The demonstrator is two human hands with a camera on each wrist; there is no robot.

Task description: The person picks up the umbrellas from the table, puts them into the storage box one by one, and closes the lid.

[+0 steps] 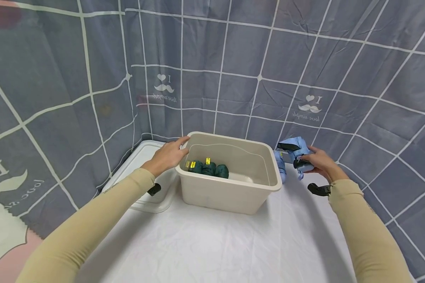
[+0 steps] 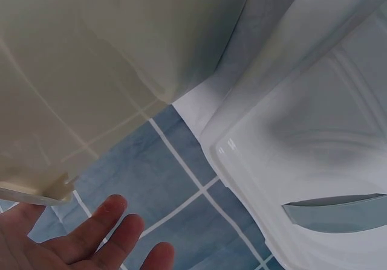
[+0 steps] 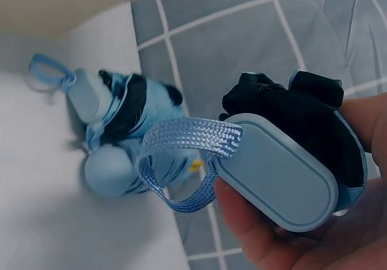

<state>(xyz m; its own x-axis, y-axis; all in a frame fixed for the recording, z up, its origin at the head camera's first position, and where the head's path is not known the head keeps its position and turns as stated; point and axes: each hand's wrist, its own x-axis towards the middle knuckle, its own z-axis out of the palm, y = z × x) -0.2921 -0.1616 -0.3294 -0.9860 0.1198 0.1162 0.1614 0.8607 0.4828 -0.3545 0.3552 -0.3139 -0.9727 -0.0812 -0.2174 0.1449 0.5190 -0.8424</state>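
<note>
Far left: white lid (image 1: 145,155), glossy hard plastic, rounded corners, flat on the pale cloth-covered tabletop (image 1: 212,243). Left hand (image 1: 168,155) reaches over it to the bin's left rim; fingers extended and touching there, not clenched.

Centre: beige bin (image 1: 226,193), smooth plastic, rounded rectangle with a rolled lip, long axis running left to right between the hands. Inside, at the left end, three dark green rolls (image 1: 208,169), soft cloth, side by side, yellow tags on some.

Right of the bin: at least two light blue umbrellas (image 3: 142,110) on the tabletop just beside its right wall; contact with it cannot be told.

Farther right: held umbrella (image 3: 278,173), grasped by the right hand (image 1: 320,163); clear of the bin's right end, so the bin's mouth lies to its left, right hand nearer. Long axis foreshortened, oval handle end toward the wrist camera. Handle matte plastic, strap (image 3: 190,134) ribbed and woven, fabric crumpled, blue with black underside
</note>
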